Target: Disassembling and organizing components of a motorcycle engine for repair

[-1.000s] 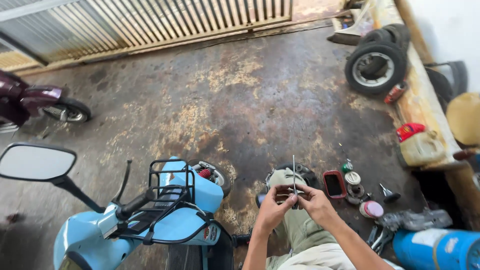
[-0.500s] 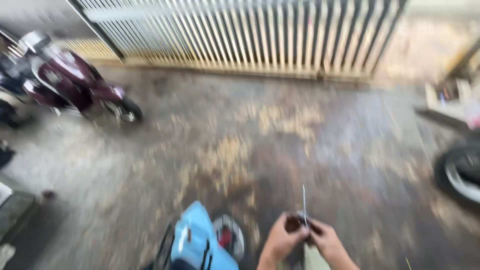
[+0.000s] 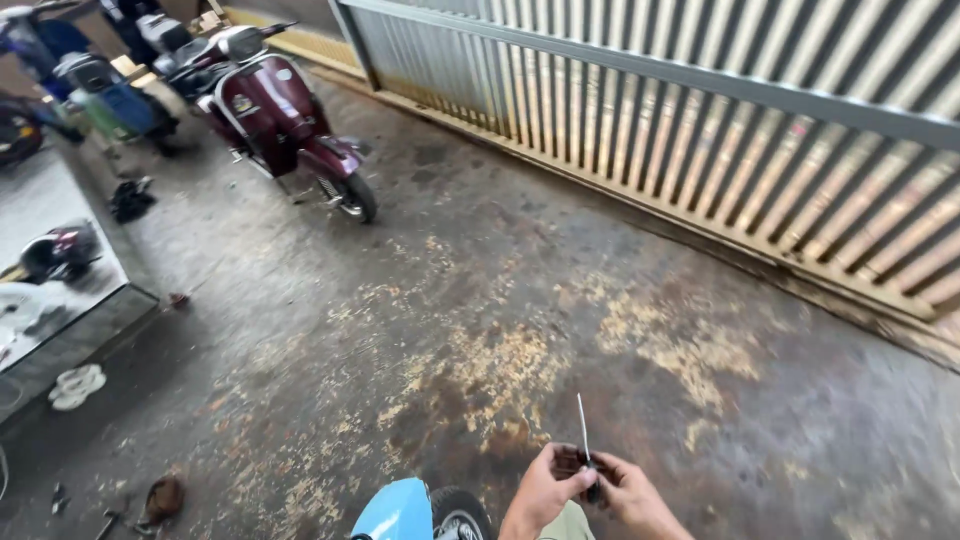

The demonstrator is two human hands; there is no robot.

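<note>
Both hands meet low in the head view, just right of the light blue scooter [image 3: 400, 512] whose front end and wheel poke in from the bottom edge. The left hand [image 3: 545, 487] is curled closed, its fingers pinched around the lower end of a thin metal rod [image 3: 582, 428]. The right hand [image 3: 630, 497] is closed too, gripping a small dark part [image 3: 592, 478] at the base of that same rod, so the two hands touch each other there. The rod stands nearly upright, leaning slightly left, with its free tip pointing away over the floor [image 3: 500, 300]. What the dark part is cannot be told; it is mostly hidden by the fingers.

The concrete floor beyond the blue scooter is stained and worn, with yellowish patches. Far past it, a maroon scooter [image 3: 280, 120] stands parked, with other scooters [image 3: 100, 90] behind it. A corrugated metal gate [image 3: 700, 130] runs along the far right side. Well to the left of the blue scooter, a small brown object [image 3: 163, 497] lies on the floor.
</note>
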